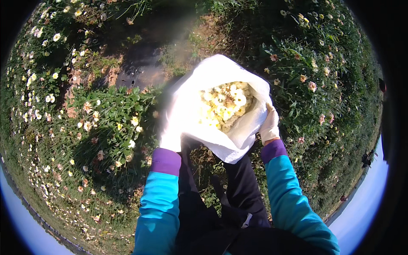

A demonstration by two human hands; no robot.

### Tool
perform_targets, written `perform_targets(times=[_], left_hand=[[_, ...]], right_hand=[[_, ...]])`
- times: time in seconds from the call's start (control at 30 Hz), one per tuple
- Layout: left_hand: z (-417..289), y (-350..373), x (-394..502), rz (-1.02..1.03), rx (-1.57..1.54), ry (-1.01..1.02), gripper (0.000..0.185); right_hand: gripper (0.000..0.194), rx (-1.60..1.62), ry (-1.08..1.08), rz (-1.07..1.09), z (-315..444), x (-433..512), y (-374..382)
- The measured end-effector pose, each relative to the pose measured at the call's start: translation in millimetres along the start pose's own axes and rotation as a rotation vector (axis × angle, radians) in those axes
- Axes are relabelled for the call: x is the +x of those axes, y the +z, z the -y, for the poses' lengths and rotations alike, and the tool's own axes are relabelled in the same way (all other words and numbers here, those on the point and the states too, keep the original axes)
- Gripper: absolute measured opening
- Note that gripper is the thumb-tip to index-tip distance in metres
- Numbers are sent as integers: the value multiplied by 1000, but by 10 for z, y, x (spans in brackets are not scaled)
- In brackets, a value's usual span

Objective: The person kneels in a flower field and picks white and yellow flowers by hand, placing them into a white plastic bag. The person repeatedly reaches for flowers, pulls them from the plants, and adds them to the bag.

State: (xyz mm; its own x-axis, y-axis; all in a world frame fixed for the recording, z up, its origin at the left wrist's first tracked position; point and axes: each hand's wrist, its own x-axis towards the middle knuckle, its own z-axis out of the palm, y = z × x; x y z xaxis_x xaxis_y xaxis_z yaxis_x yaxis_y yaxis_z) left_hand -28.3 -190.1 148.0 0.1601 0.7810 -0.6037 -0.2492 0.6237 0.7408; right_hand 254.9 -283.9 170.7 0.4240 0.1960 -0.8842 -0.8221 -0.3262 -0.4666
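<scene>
A white woven-looking sack [216, 68] hangs with its mouth open in front of my body. Inside it lie many cut white and pale yellow flower heads [226, 102]. My left hand [172, 137], in a white glove, holds the sack's left side; strong glare washes out its fingers. Gripping the right edge of the sack is my right hand [270, 123], in a pale glove, with some fingers hidden behind the fabric. The bottom of the sack hangs above my dark trousers.
Flowering plants [121, 105] with white, yellow and pinkish blooms stand close on the left, and more plants [306, 92] on the right. Dark plastic sheeting [140, 67] and bare soil [212, 32] show between the rows. Small distant figures or objects are at the right edge.
</scene>
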Motion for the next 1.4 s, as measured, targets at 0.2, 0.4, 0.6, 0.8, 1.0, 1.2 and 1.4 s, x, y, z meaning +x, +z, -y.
perform_targets(times=[0.2, 0.4, 0.6, 0.8, 1.0, 1.2, 1.4], left_hand=[[274, -424, 555, -46, 1246, -82, 65], [653, -585, 534, -224, 1049, -143, 73], [799, -302, 276, -168, 1256, -61, 60], [530, -171, 178, -99, 1140, -98, 37], [438, -512, -141, -324, 1269, 389, 28], [1021, -333, -1084, -531, 471, 125, 21], [1690, -652, -1255, -796, 630, -345, 44]], right_hand=[[40, -436, -9, -110, -737, 534, -835], [49, -636, -126, 30, -823, 599, -998], [51, -1300, 40, 106, -952, 727, -600], [21, -1824, -502, 540, -1115, 868, -700], [22, -2560, -982, 597, -805, 834, -580], [17, -2386, -977, 478, -578, 890, -687], [13, -2453, -1039, 819, -572, 726, -172]])
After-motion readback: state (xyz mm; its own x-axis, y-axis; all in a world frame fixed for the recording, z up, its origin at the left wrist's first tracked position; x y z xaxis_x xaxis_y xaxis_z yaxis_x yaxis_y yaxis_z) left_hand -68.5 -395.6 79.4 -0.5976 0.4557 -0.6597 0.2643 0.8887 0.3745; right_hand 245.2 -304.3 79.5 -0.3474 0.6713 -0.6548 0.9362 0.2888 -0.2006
